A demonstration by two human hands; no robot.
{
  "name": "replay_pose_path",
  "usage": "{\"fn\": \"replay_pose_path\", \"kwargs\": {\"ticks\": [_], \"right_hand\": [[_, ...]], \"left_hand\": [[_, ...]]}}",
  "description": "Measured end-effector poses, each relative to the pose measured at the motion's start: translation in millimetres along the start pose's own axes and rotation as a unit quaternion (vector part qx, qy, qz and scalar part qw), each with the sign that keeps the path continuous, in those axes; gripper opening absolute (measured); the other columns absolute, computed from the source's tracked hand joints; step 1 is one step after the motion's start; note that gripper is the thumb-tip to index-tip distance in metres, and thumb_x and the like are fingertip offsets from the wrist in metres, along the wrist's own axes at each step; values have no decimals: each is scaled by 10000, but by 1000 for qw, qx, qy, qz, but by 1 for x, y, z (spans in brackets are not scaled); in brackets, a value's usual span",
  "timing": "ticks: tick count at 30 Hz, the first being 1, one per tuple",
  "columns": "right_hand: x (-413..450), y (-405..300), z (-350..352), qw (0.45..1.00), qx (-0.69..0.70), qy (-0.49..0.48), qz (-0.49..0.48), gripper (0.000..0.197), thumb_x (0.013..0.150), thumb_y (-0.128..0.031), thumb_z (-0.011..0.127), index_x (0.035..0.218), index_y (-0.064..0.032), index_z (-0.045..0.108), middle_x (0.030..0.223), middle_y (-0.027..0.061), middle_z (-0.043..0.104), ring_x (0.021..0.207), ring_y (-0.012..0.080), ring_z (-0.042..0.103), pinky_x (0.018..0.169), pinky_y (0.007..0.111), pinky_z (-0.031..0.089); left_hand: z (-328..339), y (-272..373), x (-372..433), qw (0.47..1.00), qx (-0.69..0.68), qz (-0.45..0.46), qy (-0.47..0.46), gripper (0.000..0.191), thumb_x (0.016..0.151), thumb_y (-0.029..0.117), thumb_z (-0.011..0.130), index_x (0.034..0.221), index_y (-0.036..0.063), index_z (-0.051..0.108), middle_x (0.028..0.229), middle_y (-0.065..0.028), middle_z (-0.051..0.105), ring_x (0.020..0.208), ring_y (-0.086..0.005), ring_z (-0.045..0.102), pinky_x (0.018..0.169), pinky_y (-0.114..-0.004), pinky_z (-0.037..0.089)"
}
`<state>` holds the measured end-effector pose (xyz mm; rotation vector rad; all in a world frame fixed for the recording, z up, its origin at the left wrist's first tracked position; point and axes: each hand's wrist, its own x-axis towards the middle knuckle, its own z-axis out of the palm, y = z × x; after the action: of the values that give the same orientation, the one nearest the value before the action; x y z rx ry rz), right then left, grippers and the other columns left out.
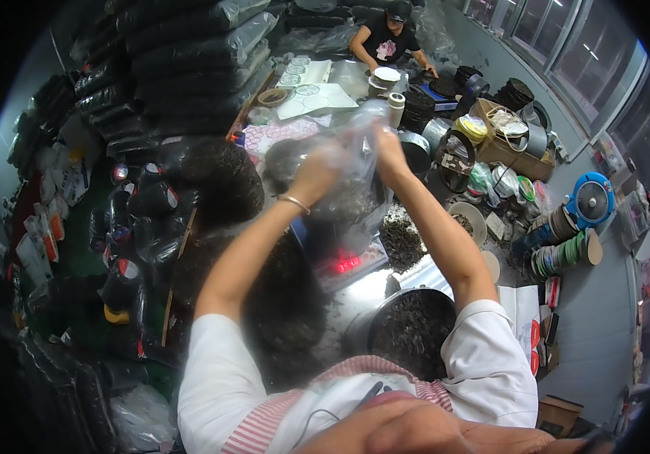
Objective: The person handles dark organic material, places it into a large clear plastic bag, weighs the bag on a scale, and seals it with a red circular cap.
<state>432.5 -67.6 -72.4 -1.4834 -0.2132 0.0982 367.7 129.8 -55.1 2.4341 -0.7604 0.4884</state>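
My left hand (320,169), blurred by motion, is at the near left side of a clear plastic bag (353,196) with its fingers on the film. On the bag's other side my right hand (388,148) grips the gathered upper film. Dark contents fill the lower part of the bag, which is over a digital scale (359,262) with a lit red display. Whether the bag's full weight rests on the scale cannot be told. Close to my body stands a round metal pot (378,318) holding dark dried flakes (415,326).
Full dark bags (211,176) stand at the left, near stacked black packages (188,68). Loose flakes (401,241) lie right of the scale. A bowl (464,218), ribbon spools (563,255) and a blue fan (591,198) line the right side. Across the table a co-worker (388,42) handles dark round cakes (444,86).
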Motion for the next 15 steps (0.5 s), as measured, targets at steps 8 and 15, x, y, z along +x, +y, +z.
{"fn": "replay_pose_path", "kwargs": {"ticks": [8, 15], "right_hand": [[-36, 20, 36, 966, -151, 7, -210, 326, 979, -290, 467, 962, 2, 611, 858, 48, 617, 774, 180, 550, 704, 344, 444], [-11, -20, 3, 913, 367, 141, 106, 292, 990, -314, 508, 1160, -82, 556, 1052, 60, 615, 932, 202, 584, 852, 409, 484]], "left_hand": [[5, 14, 8, 614, -762, -54, 198, 422, 1051, 292, 282, 1384, 76, 425, 1409, -215, 457, 1329, -290, 424, 1151, -388, 280], [17, -35, -14, 358, -920, 106, 119, 378, 1047, 295, 358, 1090, 10, 602, 518, 49, 318, 423, -60, 335, 576, -243, 484]]}}
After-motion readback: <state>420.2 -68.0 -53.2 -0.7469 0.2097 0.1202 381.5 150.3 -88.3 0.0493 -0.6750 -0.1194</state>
